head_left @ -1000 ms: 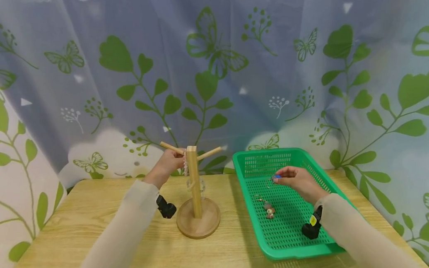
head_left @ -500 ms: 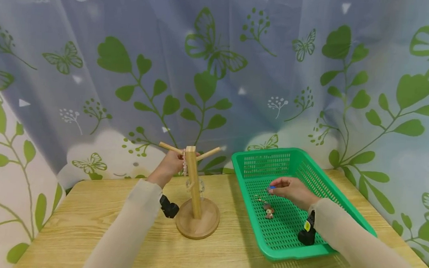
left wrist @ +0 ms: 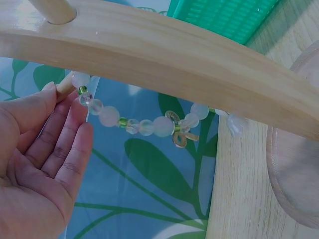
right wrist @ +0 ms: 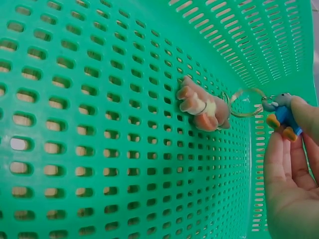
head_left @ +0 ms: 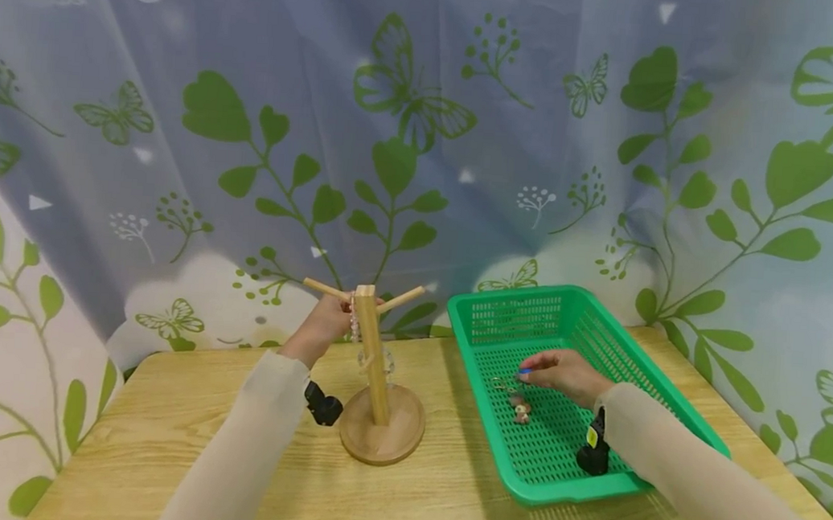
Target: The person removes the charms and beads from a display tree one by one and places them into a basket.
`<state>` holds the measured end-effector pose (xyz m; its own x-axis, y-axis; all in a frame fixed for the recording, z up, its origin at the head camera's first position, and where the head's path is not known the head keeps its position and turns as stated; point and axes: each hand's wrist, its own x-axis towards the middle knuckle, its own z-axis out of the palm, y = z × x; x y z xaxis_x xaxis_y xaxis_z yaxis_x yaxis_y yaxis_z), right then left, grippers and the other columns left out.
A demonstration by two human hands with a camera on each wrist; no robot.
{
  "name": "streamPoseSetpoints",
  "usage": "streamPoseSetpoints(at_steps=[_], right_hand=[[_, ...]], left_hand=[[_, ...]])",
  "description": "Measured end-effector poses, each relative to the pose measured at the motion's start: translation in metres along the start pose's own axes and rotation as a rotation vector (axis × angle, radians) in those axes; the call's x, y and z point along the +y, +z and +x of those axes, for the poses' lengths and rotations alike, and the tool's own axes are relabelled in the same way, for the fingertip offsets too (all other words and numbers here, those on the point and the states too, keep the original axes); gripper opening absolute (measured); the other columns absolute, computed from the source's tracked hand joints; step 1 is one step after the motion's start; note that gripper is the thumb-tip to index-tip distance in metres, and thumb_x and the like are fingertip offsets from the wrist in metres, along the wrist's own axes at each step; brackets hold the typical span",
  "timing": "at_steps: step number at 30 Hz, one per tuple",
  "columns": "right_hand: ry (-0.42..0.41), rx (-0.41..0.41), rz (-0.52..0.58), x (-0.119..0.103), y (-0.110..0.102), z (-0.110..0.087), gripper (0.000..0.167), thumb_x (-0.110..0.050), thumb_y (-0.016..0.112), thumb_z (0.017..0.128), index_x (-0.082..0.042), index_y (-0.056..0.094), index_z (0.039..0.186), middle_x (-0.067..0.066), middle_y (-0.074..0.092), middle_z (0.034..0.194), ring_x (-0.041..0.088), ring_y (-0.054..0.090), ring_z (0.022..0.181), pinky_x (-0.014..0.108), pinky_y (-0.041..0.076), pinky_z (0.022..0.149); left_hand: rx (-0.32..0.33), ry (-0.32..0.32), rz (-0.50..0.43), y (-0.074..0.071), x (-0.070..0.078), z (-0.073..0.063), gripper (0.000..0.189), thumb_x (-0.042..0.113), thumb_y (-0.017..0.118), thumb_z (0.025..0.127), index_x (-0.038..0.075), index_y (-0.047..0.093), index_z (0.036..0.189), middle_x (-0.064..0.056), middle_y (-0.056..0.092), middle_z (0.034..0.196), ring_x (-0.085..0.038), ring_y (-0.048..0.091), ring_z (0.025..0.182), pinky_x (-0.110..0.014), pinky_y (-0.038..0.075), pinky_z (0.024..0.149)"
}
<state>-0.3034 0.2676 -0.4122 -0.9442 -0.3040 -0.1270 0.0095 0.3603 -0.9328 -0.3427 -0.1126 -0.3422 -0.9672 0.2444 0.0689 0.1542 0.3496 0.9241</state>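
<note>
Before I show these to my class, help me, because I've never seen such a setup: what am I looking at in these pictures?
There is no machine here: a person works with a bare left hand and right hand. The widest picture comes from a camera worn on the head; the other two come from the small black cameras on the wrists. On the table are a wooden stand and a green basket. The left hand pinches a peg of the stand, close to a beaded bracelet. The right hand pinches a small blue toy inside the basket, where a pinkish-brown toy lies.
</note>
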Motion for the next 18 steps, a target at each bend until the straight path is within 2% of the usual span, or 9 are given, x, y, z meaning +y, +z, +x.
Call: streamPoseSetpoints(at_steps=[6,13,16,18], right_hand=[[0.02,-0.003,0.003,0.001,0.001,0.003,0.042,-0.014,0.065,0.09,0.011,0.053,0.121,0.013,0.06,0.112,0.032,0.057,0.109,0.05,0.041,0.098],[0.02,0.006,-0.024,0.003,0.001,0.003,0.039,-0.013,0.065,0.09,0.011,0.055,0.119,0.014,0.061,0.111,0.03,0.059,0.106,0.048,0.044,0.096],[0.024,0.017,-0.041,0.002,0.001,0.003,0.035,-0.01,0.064,0.09,0.011,0.056,0.116,0.016,0.062,0.11,0.03,0.06,0.104,0.047,0.045,0.094],[0.032,0.025,-0.054,0.002,0.002,0.003,0.032,-0.01,0.063,0.09,0.01,0.057,0.115,0.018,0.062,0.11,0.031,0.059,0.105,0.047,0.046,0.094]], left_hand=[[0.001,0.061,0.001,-0.005,-0.003,-0.003,0.026,0.007,0.054,0.096,-0.003,0.063,0.119,-0.017,0.06,0.112,-0.015,0.05,0.084,-0.026,0.042,0.066],[-0.008,0.079,-0.027,-0.01,-0.006,-0.007,0.025,0.008,0.054,0.096,-0.006,0.062,0.115,-0.003,0.06,0.089,-0.013,0.052,0.075,-0.029,0.044,0.065],[-0.005,0.076,-0.034,-0.011,-0.009,-0.009,0.026,0.005,0.053,0.096,-0.006,0.061,0.117,-0.004,0.061,0.09,-0.012,0.053,0.076,-0.029,0.045,0.066],[-0.012,0.079,-0.032,-0.012,-0.011,-0.009,0.027,0.003,0.051,0.096,-0.007,0.059,0.12,-0.012,0.062,0.098,-0.013,0.055,0.081,-0.028,0.046,0.068]])
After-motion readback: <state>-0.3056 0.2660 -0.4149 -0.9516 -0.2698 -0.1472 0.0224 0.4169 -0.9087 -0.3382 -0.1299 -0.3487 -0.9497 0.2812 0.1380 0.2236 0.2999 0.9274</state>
